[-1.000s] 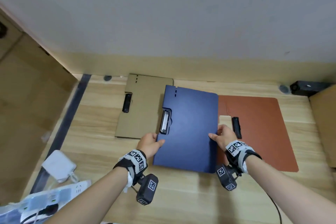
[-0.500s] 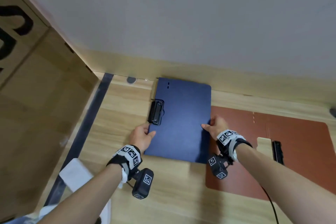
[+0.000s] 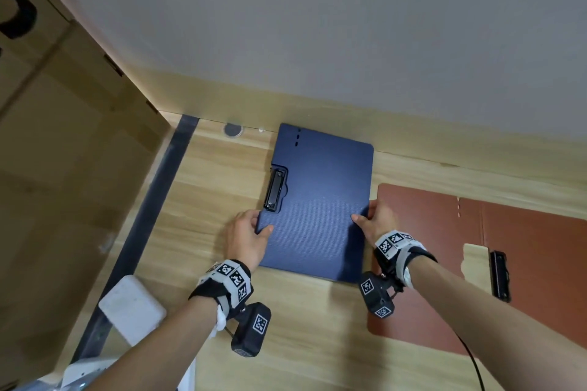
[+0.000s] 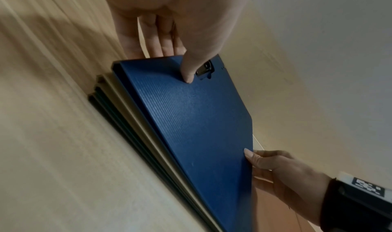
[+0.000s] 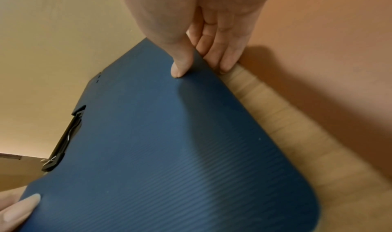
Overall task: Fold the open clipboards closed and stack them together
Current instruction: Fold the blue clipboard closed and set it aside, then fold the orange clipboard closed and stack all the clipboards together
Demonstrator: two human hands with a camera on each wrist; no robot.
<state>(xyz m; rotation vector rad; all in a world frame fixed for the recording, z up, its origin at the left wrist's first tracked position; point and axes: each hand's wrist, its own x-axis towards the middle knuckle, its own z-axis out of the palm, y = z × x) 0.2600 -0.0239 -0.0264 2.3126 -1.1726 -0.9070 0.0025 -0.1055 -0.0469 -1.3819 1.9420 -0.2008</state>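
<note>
1. The blue clipboard [image 3: 317, 203], folded closed, is lying on top of a stack near the far edge of the wooden table [image 3: 197, 232]; the left wrist view shows a tan clipboard [image 4: 135, 111] and a dark green clipboard [image 4: 110, 111] beneath it.
2. The left hand [image 3: 246, 233] is pinching the blue clipboard's left edge, thumb on top just below the black clip [image 3: 275, 189], fingers tucked under.
3. The right hand [image 3: 378, 219] is pinching the right edge, thumb on the cover, fingers curled beneath.
4. The brown clipboard [image 3: 524, 251] is lying open along the table's right side, just beside the stack.
5. A white adapter [image 3: 131, 308] is sitting near the left edge.
</note>
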